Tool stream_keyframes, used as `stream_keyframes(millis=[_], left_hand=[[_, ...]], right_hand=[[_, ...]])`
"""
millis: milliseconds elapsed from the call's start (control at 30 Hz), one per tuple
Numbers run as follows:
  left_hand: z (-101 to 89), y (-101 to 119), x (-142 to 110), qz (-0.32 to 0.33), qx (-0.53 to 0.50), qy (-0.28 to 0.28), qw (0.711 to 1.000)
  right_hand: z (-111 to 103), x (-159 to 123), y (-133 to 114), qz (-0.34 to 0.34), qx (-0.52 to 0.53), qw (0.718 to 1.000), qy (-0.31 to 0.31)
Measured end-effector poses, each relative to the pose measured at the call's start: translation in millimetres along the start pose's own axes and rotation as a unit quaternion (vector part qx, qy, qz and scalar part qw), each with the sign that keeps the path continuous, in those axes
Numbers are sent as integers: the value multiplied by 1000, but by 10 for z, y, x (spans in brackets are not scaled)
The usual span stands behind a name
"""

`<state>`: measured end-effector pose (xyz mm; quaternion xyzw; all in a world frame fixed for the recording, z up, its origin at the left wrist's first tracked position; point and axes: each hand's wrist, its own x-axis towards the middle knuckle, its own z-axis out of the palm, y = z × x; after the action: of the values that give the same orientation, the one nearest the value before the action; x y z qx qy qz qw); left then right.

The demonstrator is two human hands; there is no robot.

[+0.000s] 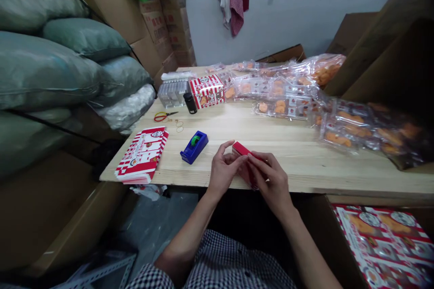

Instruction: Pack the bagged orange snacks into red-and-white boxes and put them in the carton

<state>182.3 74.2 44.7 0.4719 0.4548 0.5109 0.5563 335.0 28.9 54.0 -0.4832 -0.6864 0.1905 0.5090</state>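
The left hand [224, 169] and right hand [272, 181] pinch a red carton [241, 148] between their fingers; a blue tape dispenser [194, 146] sits left of the grip.

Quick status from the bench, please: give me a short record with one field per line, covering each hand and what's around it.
Left hand: fingertips on a small red carton
Right hand: holding the same carton
Nearby: blue tape dispenser; stack of flat red-and-white cartons
Wooden table also holds: red-handled scissors; rubber bands; clear packs of orange snacks
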Motion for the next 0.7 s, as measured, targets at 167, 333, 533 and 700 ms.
stream_keyframes(millis=[167,333,533,700], left_hand=[[-225,-78,228,89,135,-56,985],[-306,36,102,133,214,-117,960],[77,-109,-336,404,253,-177,861],[427,-257,-492,451,272,-300,795]], right_hand=[[-23,9,16,14,45,999,-11],[-143,-196,87,146,150,973,100],[-415,-586,-61,349,385,839,163],[-1064,-923,-120,360,368,805,296]])
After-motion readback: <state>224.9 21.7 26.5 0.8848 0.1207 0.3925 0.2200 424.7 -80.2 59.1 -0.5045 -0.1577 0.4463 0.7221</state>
